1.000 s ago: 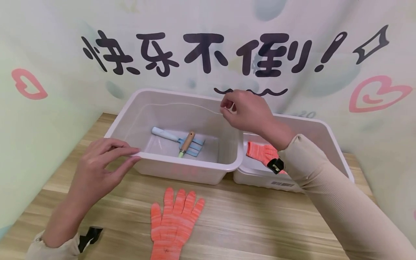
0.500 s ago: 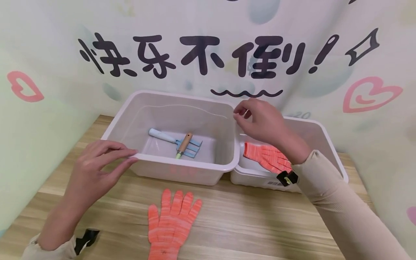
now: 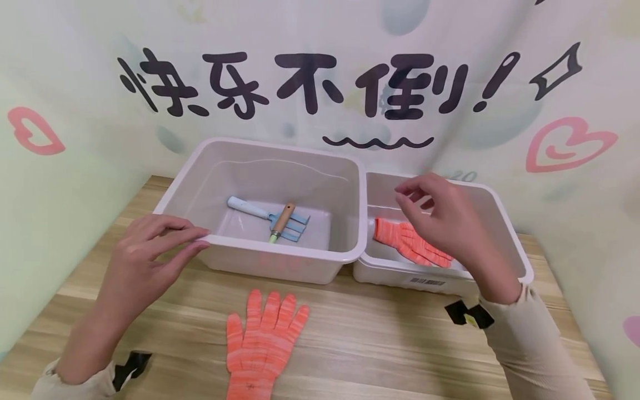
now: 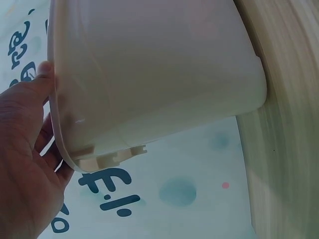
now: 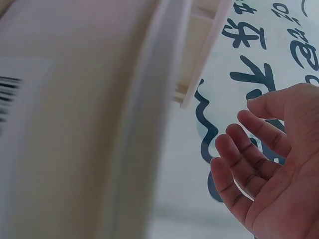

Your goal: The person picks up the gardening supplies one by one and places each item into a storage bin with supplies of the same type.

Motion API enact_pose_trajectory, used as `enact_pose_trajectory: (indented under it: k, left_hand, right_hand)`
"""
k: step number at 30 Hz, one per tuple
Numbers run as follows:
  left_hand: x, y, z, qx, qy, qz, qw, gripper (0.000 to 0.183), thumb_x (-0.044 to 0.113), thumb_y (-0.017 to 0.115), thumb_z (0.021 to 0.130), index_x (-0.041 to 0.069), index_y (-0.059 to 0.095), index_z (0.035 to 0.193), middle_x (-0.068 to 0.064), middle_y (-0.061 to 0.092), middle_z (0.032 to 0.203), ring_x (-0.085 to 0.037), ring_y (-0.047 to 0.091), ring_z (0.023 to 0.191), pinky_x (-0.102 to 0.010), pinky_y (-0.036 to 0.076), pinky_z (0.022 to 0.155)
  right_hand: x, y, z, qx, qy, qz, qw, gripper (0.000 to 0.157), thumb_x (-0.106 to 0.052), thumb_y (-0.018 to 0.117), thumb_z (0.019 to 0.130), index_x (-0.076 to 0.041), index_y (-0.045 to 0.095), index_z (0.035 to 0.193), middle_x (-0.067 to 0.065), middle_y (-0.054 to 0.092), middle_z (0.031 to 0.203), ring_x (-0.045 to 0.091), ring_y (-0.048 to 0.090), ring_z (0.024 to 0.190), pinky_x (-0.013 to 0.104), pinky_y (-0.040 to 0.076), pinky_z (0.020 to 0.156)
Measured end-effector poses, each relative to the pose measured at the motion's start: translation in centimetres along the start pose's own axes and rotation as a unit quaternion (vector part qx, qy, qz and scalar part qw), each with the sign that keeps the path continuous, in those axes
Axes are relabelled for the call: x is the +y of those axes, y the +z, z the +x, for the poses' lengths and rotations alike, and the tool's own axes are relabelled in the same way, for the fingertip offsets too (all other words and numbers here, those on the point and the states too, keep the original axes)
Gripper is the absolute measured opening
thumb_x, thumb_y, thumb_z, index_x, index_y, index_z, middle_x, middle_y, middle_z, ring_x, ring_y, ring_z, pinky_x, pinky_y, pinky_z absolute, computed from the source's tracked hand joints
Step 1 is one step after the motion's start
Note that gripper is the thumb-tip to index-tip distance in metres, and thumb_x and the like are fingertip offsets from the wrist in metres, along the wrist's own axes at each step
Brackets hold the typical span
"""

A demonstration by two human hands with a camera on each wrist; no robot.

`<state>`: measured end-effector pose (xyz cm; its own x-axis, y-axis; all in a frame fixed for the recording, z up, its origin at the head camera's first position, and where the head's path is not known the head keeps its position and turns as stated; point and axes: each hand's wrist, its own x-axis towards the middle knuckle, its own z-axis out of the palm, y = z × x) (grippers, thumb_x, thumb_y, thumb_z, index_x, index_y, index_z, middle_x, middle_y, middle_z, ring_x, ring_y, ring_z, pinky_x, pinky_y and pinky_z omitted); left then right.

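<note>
The right grip (image 5: 291,181) hovers beside a barcoded pale bin (image 5: 65,149).

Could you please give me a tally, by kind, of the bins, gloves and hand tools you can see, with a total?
Bins: 2 (left bin, right bin)
Gloves: 2 (glove on the table, glove in the right bin)
Hand tools: 2 (blue fork, wooden-handled tool)
Total: 6

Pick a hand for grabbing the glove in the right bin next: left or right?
Right, I'd judge: the right hand appears over the right bin, holding nothing, near the orange glove. The left hand pinches the left bin's rim, farther away.
</note>
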<state>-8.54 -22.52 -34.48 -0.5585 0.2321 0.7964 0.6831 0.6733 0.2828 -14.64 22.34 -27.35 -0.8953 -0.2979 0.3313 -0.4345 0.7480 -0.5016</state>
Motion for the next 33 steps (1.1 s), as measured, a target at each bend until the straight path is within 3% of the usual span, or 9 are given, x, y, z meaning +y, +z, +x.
enact_pose_trajectory:
  k: [6,12,23,31,33]
  left_hand:
    - [0.0,0.2,-0.2,0.009,0.005,-0.004,0.9999,0.053,0.052,0.065,0.102,0.003,0.085,0.094,-0.013,0.076,0.091,-0.027,0.06,0.092,-0.011,0.036,0.097]
    - [0.1,0.4,-0.3,0.011,0.008,-0.005,0.9999,0.051,0.05,0.066,0.102,0.003,0.085,0.094,-0.014,0.076,0.091,-0.03,0.061,0.093,-0.01,0.037,0.1]
    - [0.1,0.2,-0.5,0.01,0.005,0.001,0.9999,0.055,0.052,0.063,0.103,0.002,0.084,0.094,-0.014,0.076,0.092,-0.03,0.06,0.093,-0.011,0.036,0.106]
    - [0.1,0.3,-0.4,0.004,0.002,0.003,1.0,0.053,0.052,0.064,0.103,0.003,0.085,0.096,-0.014,0.076,0.093,-0.03,0.061,0.094,-0.012,0.035,0.105]
    - [0.1,0.3,-0.3,0.003,0.003,0.005,1.0,0.054,0.052,0.063,0.103,0.003,0.085,0.096,-0.014,0.076,0.093,-0.03,0.061,0.094,-0.012,0.035,0.104]
  right_hand:
    - [1.4,-0.7,-2.7,0.048,-0.024,-0.02,0.998,0.016,-0.01,0.073,0.097,-0.01,0.077,0.113,0.002,0.077,0.1,0.006,0.067,0.089,0.01,0.052,0.076]
    - [2.6,-1.6,-5.6,0.099,-0.004,0.003,0.995,0.019,-0.004,0.075,0.095,-0.007,0.076,0.113,0.005,0.074,0.098,-0.011,0.057,0.088,0.002,0.046,0.079]
    - [4.5,-0.2,-8.9,0.15,-0.007,0.017,0.988,0.022,0.004,0.076,0.088,-0.005,0.077,0.109,0.004,0.071,0.097,-0.016,0.059,0.089,0.002,0.047,0.076]
    - [4.8,-0.4,-10.3,0.166,0.005,-0.017,0.986,0.016,0.001,0.075,0.091,-0.003,0.076,0.106,0.006,0.073,0.099,-0.018,0.054,0.096,0.004,0.04,0.087]
    - [4.9,-0.5,-10.8,0.173,0.009,-0.018,0.985,0.015,0.002,0.075,0.091,-0.002,0.076,0.105,0.001,0.072,0.1,-0.017,0.054,0.097,0.007,0.039,0.088]
